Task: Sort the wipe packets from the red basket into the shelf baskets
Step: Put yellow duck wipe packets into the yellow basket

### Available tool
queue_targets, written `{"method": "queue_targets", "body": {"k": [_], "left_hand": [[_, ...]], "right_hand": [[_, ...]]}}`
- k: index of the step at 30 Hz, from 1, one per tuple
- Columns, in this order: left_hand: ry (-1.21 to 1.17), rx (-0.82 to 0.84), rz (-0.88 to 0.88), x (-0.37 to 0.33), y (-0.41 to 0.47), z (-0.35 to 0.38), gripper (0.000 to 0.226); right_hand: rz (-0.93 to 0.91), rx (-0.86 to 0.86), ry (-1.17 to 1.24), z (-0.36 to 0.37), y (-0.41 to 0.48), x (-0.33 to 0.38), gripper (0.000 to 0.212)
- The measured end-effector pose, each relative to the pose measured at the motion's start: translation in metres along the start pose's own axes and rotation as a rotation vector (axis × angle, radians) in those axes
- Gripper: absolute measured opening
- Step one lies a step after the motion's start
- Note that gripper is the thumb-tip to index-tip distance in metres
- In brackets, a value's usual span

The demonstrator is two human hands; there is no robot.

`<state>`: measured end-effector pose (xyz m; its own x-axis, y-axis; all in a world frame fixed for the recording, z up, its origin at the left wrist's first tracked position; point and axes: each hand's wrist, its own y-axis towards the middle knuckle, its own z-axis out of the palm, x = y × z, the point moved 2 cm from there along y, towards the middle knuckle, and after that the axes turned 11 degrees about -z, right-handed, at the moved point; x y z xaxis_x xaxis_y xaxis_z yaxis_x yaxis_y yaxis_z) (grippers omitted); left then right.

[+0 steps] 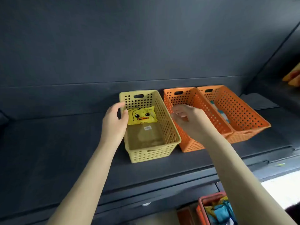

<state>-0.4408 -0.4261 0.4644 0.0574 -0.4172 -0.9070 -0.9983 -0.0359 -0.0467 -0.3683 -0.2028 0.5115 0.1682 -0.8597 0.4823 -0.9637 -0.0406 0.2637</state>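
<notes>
on a dark grey shelf (65, 143), three baskets in a row, long sides close together: a yellow perforated plastic basket (168, 127) at the left, a middle orange perforated plastic basket (191, 145), and a right orange perforated plastic basket (243, 120). inside the yellow one, at its far end, a yellow wipe packet with a cartoon duck face (142, 116), standing tilted against the far wall, lower edge on the basket floor. left hand (113, 122) reaching in over the left rim, narrow, thumb pressed on the packet's left edge and fingers curled behind, gripping that edge. on the basket floor nearer the front, a small white sticker (147, 127). right hand (186, 117) hanging above the left wall of the middle orange basket, fingers bunched and pointing down, blurred; cannot tell whether pinching anything. in the right orange basket, blue-and-white packets (223, 115) lying flat, partly hidden by its wall. below the shelf, at the lower right, a red plastic basket (211, 196) with blue and yellow packets (219, 211) heaped inside.
</notes>
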Motion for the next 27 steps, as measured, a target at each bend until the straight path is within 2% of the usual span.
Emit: {"method": "queue_targets", "body": {"k": [2,4,7,11,15,19,23,27], "left_hand": [[-0.003,-0.078,0.157,-0.011,-0.049,0.008,0.031],[0.069,-0.077,0.293,-0.020,-0.103,0.025,0.026],[0.206,0.015,0.455,-0.020,-0.182,0.063,0.026],[0.296,0.190,0.540,0.007,-0.268,0.123,0.025],[0.387,0.351,0.543,0.032,-0.329,0.178,0.031],[0.448,0.479,0.524,0.059,-0.362,0.235,0.036],[0.476,0.584,0.463,0.092,-0.365,0.301,0.022],[0.514,0.702,0.299,0.120,-0.355,0.373,0.025]], "right_hand": [[0.041,-0.121,0.004,-0.022,-0.063,-0.008,0.028],[0.097,-0.164,-0.040,-0.037,-0.132,-0.016,0.027],[0.187,-0.176,-0.105,-0.054,-0.234,-0.031,0.027],[0.343,-0.159,-0.110,-0.063,-0.352,-0.057,0.024],[0.542,-0.073,-0.088,-0.056,-0.442,-0.088,0.024],[0.677,-0.062,-0.036,-0.033,-0.500,-0.139,0.014],[0.769,0.021,-0.035,-0.012,-0.524,-0.206,0.017],[0.822,0.084,0.005,0.001,-0.521,-0.287,0.022]]}}
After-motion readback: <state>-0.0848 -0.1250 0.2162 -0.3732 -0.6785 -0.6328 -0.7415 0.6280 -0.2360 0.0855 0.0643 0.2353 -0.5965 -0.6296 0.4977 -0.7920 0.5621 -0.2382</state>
